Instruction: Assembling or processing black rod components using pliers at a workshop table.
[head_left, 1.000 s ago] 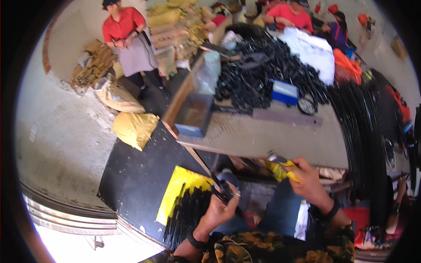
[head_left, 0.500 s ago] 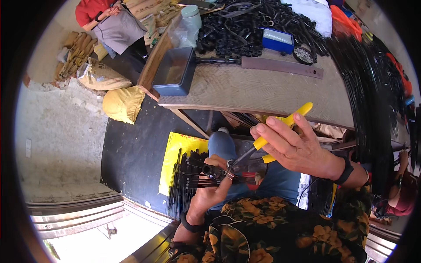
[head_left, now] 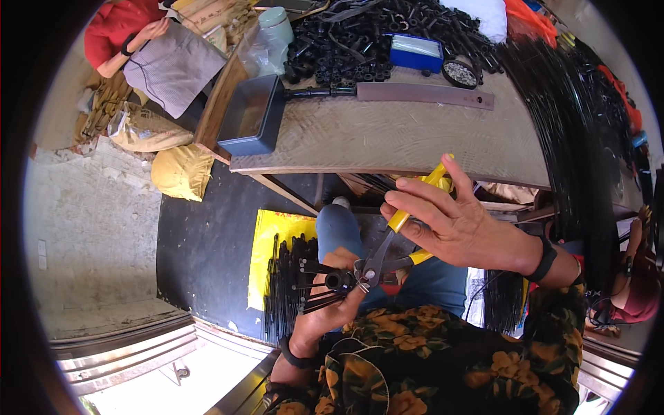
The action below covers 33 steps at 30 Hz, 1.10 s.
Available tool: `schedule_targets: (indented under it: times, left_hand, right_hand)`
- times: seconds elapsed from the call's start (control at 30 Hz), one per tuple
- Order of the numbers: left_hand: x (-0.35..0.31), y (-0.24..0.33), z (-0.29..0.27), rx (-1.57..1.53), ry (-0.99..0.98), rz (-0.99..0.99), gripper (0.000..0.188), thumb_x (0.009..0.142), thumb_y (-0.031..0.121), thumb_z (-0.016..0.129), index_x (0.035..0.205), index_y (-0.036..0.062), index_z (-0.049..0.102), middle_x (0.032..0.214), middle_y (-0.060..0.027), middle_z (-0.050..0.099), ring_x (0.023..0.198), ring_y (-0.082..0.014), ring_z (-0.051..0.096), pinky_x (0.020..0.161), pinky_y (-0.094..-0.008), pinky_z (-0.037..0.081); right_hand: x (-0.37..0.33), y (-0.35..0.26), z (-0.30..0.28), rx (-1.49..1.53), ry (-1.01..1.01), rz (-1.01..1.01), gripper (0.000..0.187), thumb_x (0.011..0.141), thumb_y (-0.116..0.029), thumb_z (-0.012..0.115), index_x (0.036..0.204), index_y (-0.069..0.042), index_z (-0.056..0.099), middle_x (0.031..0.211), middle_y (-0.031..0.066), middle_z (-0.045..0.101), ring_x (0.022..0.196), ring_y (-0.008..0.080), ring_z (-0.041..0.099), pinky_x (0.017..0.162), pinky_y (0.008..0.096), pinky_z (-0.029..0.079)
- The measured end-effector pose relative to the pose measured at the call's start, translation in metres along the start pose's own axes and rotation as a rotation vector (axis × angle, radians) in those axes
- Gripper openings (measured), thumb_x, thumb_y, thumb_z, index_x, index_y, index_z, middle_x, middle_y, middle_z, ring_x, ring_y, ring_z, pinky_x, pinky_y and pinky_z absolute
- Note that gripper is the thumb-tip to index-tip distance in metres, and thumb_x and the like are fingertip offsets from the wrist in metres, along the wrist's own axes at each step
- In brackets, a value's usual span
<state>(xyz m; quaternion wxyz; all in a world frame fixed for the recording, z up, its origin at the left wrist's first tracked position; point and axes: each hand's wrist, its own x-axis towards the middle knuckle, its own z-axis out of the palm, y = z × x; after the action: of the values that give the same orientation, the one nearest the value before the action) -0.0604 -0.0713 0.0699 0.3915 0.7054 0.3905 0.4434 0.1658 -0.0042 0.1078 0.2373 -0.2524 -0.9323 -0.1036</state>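
My left hand [head_left: 321, 321] is closed around a black umbrella frame [head_left: 336, 280], with thin rods sticking out round a hollow central tube. My right hand [head_left: 460, 228] holds a pair of yellow-handled pliers [head_left: 374, 266], its fingers lying loosely along the grips and the handles spread apart. The plier jaws are at a thin metal wire [head_left: 362, 285] beside the tube, right at my left fingertips. Whether the jaws bite the wire I cannot tell. My left fingers partly hide the frame.
Ahead stands a workbench [head_left: 415, 149] with a grey-blue bin [head_left: 250, 117], a blue box [head_left: 416, 54], a flat metal bar [head_left: 425, 95] and heaped black parts [head_left: 339, 41]. Long black rods [head_left: 553, 117] hang at right. More rods [head_left: 287, 277] stand by a yellow sack [head_left: 261, 259]. A person in red [head_left: 124, 31] is far left.
The plier jaws have turned and come closer to the tube, and my right hand has shifted slightly left and down. My left hand still grips the frame. The head view has shifted a little.
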Motion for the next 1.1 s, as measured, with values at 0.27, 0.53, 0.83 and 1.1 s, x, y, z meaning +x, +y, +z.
schedule_targets:
  times: [0.27, 0.53, 0.83, 1.1]
  left_hand:
    - [0.006, 0.002, 0.002, -0.145, -0.074, 0.005, 0.021, 0.076, 0.003, 0.059, 0.09, 0.0038, 0.043, 0.081, -0.0073, 0.049, 0.068, -0.014, 0.046, 0.061, -0.0265, 0.038]
    - [0.01, 0.001, 0.001, 0.135, -0.121, 0.066, 0.024, 0.076, -0.002, 0.059, 0.09, 0.0032, 0.041, 0.081, -0.008, 0.049, 0.069, -0.0148, 0.049, 0.06, -0.0274, 0.041]
    - [0.009, -0.005, 0.007, -0.021, 0.074, 0.008, 0.022, 0.07, -0.008, 0.056, 0.087, -0.0001, 0.044, 0.08, -0.0112, 0.049, 0.072, -0.0239, 0.052, 0.064, -0.0313, 0.043]
    - [0.006, -0.008, 0.013, 0.012, 0.109, 0.06, 0.026, 0.074, -0.009, 0.056, 0.089, 0.0034, 0.039, 0.082, -0.0105, 0.049, 0.07, -0.0147, 0.049, 0.066, -0.0274, 0.041]
  right_hand:
    - [0.018, 0.034, -0.032, -0.149, -0.12, -0.425, 0.02, 0.073, -0.023, 0.061, 0.087, -0.009, 0.061, 0.097, 0.0018, 0.049, 0.084, 0.0158, 0.048, 0.064, 0.0316, 0.043]
    - [0.019, 0.028, -0.017, -0.345, 0.062, -0.35, 0.037, 0.074, -0.017, 0.053, 0.11, -0.008, 0.059, 0.126, 0.0, 0.045, 0.121, 0.0161, 0.037, 0.105, 0.0441, 0.027]
    - [-0.028, -0.043, 0.019, -0.359, 0.163, 0.23, 0.025, 0.076, -0.019, 0.065, 0.099, -0.01, 0.062, 0.121, 0.0013, 0.047, 0.115, 0.016, 0.047, 0.101, 0.0525, 0.022]
    - [-0.033, -0.066, 0.041, -0.356, 0.299, 0.378, 0.016, 0.072, -0.011, 0.069, 0.084, -0.006, 0.06, 0.104, 0.0037, 0.05, 0.095, 0.0176, 0.053, 0.095, 0.0451, 0.032]
